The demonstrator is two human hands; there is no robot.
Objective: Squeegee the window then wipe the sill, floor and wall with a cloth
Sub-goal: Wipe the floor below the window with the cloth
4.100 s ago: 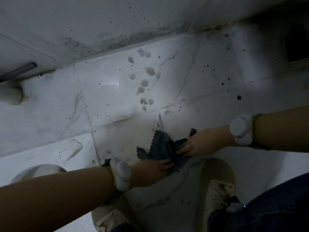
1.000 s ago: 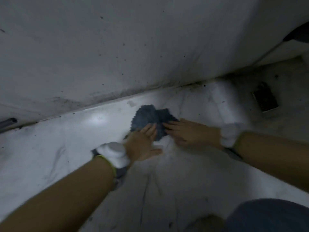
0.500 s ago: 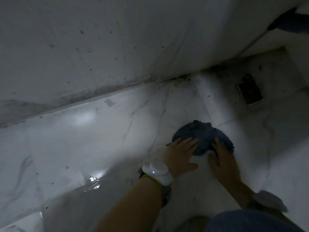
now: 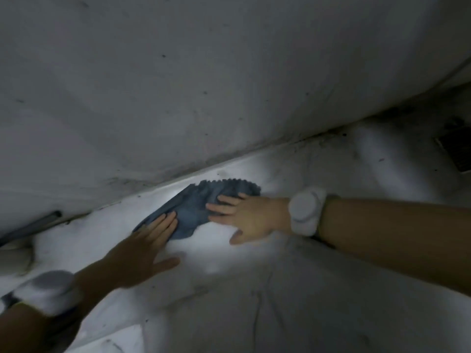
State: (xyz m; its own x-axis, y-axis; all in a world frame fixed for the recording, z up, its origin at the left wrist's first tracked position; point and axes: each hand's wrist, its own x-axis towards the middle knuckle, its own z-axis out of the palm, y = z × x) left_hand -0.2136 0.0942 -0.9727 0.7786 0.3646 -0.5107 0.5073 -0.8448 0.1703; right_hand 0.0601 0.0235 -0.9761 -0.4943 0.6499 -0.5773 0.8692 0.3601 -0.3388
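Note:
A dark blue cloth (image 4: 201, 207) with a scalloped edge lies bunched on the white marble floor (image 4: 254, 301), close to the foot of the grey wall (image 4: 178, 85). My left hand (image 4: 139, 253) presses flat on the cloth's left end with straight fingers. My right hand (image 4: 244, 217) lies flat on its right end, fingers spread and thumb on the floor. Both wrists wear white bands.
A dark, dirty seam (image 4: 293, 141) runs where wall meets floor. A square floor drain (image 4: 456, 151) sits at the far right. A dark pipe (image 4: 33, 225) and a pale round fitting (image 4: 15, 258) stand at the left edge.
The cloth and both hands have moved left and up to the wall's foot. My right arm now reaches in from the right rather than from below. The view has shifted left.

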